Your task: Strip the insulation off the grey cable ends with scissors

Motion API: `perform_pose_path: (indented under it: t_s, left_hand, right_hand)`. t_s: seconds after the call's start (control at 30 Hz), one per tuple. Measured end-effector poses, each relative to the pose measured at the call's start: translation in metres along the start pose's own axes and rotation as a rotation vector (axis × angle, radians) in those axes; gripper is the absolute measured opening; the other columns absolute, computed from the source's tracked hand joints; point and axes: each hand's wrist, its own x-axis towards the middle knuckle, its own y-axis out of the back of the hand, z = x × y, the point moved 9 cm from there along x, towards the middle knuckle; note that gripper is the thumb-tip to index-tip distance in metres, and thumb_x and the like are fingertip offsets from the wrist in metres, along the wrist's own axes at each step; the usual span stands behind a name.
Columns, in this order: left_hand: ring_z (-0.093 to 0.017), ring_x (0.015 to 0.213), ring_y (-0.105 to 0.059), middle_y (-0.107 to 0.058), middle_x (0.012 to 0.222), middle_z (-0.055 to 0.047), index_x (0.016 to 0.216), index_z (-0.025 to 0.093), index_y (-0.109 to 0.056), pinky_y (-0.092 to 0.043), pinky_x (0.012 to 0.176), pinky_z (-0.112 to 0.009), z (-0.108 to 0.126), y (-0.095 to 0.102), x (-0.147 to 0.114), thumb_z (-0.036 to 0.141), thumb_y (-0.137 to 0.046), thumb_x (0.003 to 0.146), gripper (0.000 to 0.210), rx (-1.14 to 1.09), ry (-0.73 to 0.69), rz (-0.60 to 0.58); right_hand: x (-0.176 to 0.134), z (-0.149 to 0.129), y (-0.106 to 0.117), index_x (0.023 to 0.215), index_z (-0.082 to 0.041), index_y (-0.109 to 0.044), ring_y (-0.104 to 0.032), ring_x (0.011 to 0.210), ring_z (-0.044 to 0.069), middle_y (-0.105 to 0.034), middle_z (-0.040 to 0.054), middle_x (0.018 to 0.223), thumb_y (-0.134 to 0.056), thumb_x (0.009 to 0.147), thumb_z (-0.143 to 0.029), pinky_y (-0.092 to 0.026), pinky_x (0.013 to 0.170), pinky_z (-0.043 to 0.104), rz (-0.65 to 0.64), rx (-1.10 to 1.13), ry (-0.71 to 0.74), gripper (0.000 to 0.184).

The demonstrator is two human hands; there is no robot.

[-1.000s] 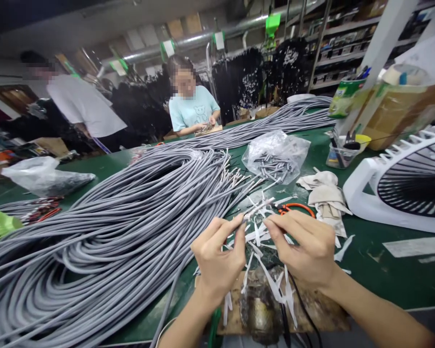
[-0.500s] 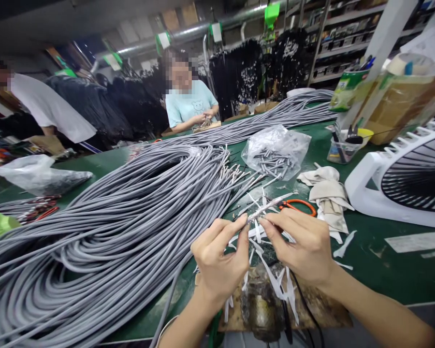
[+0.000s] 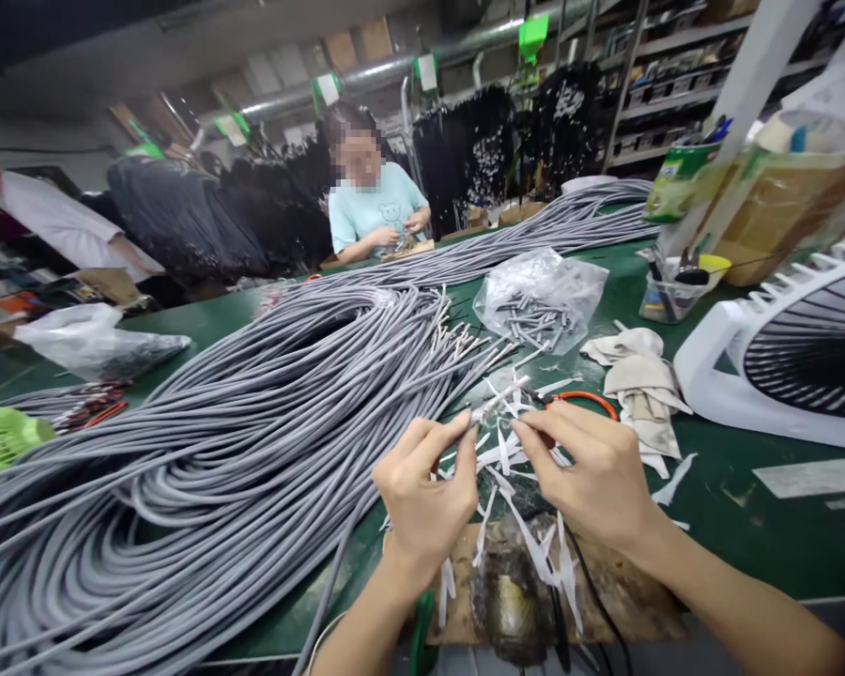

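My left hand [image 3: 426, 493] is closed, thumb and forefinger pinching a grey cable near its stripped end [image 3: 499, 398]. That end, whitish and silvery, points up and to the right past the fingertips. Just to its right is my right hand [image 3: 591, 469], with thumb and forefinger pressed together; what they hold, if anything, is too small to make out. White strips [image 3: 528, 540] lie scattered under and between the hands. Beyond my right fingers lie orange-handled scissors [image 3: 588, 402], partly hidden by the hand.
Coiled grey cables [image 3: 253, 422] fill the left. A plastic bag [image 3: 542, 296] of short grey pieces lies ahead. To the right are cloth gloves [image 3: 637, 371] and a white fan [image 3: 718, 361]. A metal device [image 3: 514, 606] sits on a board below. A co-worker [image 3: 378, 211] sits across the table.
My right fingertips have moved a little right, away from the cable's stripped end, which my left hand still pinches. At the far left, the standing person has shifted leftward in view.
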Motion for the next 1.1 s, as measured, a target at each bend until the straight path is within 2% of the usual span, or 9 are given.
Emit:
perform_pose_path:
  t_s: [0.5, 0.83, 1.03, 1.1]
  left_hand:
    - [-0.008, 0.055, -0.052, -0.060, 0.064, 0.001, 0.088, 0.018, -0.068, -0.043, 0.054, -0.020, 0.012, 0.002, -0.003, 0.009, -0.063, 0.070, 0.020, -0.002, -0.060, -0.001]
    - [-0.008, 0.054, -0.053, -0.061, 0.064, 0.000, 0.089, 0.018, -0.067, -0.044, 0.052, -0.020, 0.014, -0.002, -0.005, 0.010, -0.061, 0.072, 0.020, -0.055, -0.071, -0.020]
    - [-0.007, 0.049, -0.050, -0.058, 0.061, 0.000, 0.085, 0.016, -0.067, -0.041, 0.045, -0.019, 0.007, -0.006, -0.003, 0.012, -0.060, 0.073, 0.014, -0.111, 0.041, -0.080]
    - [-0.008, 0.051, -0.051, -0.059, 0.062, 0.000, 0.086, 0.016, -0.067, -0.042, 0.047, -0.019, 0.009, -0.003, -0.004, 0.012, -0.060, 0.073, 0.015, -0.097, 0.015, -0.058]
  right_hand:
    - [0.001, -0.005, -0.003, 0.074, -0.015, -0.060, -0.056, 0.060, 0.012, -0.062, 0.0021, 0.066, -0.055, 0.078, -0.012, -0.044, 0.062, 0.024, 0.016, 0.027, 0.051, 0.006]
    - [0.002, 0.003, -0.002, 0.071, -0.016, -0.060, -0.050, 0.050, 0.008, -0.056, -0.0013, 0.058, -0.052, 0.080, -0.015, -0.041, 0.051, 0.020, 0.022, 0.164, -0.096, 0.012]
    - [0.000, -0.011, 0.003, 0.074, -0.016, -0.060, -0.053, 0.055, 0.011, -0.059, 0.0012, 0.060, -0.054, 0.077, -0.011, -0.044, 0.057, 0.023, 0.088, 0.161, 0.086, 0.008]
    - [0.000, -0.010, 0.000, 0.074, -0.015, -0.060, -0.052, 0.054, 0.010, -0.058, 0.0003, 0.059, -0.054, 0.077, -0.011, -0.043, 0.056, 0.022, 0.075, 0.165, 0.076, 0.008]
